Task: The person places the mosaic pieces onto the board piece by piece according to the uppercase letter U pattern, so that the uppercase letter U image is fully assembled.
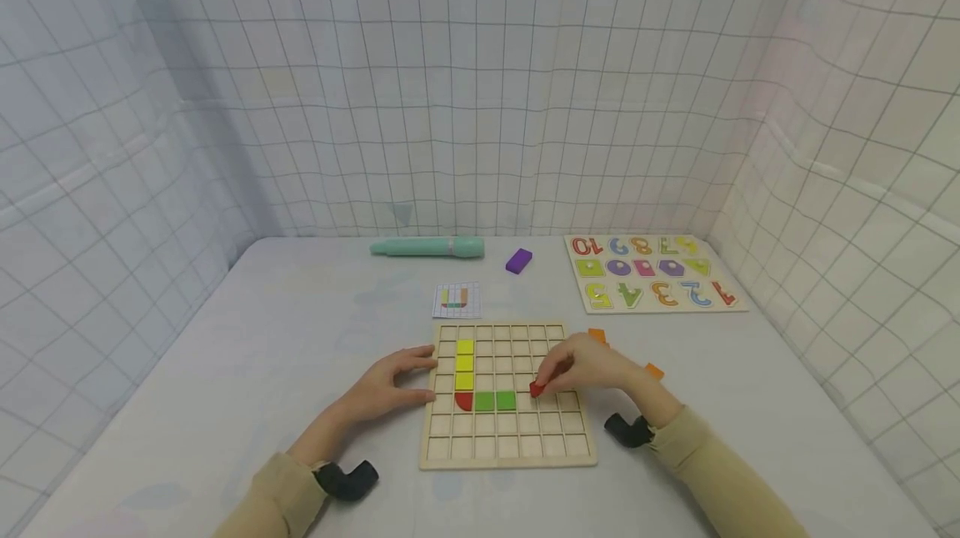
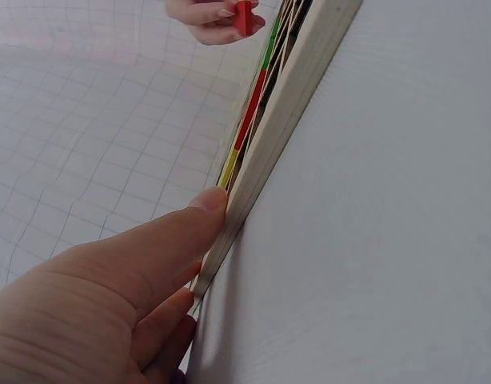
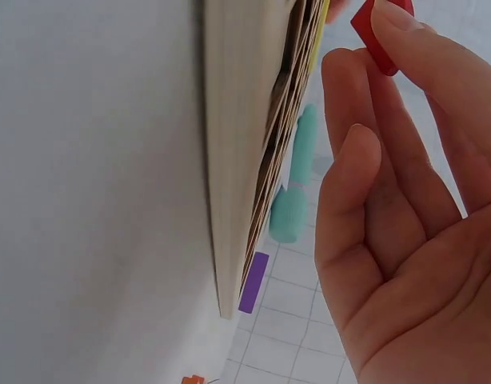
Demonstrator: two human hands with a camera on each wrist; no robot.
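A wooden grid board (image 1: 507, 444) lies flat in front of me. In its cells sit a column of yellow squares (image 1: 465, 364), a red quarter-round piece (image 1: 464, 401) below them, and two green squares (image 1: 496, 400) to the right. My right hand (image 1: 581, 364) pinches a red block (image 1: 536, 389) between thumb and finger over the cell to the right of the green squares; in the right wrist view the red block (image 3: 383, 36) is held above the board's surface. My left hand (image 1: 390, 384) touches the board's left edge with thumb and fingers straight.
A small pattern card (image 1: 457, 301) lies behind the board. Farther back are a teal pen-shaped object (image 1: 427, 248) and a purple block (image 1: 519, 261). A number puzzle board (image 1: 652, 275) lies at back right. Orange pieces (image 1: 654, 371) lie beside my right arm.
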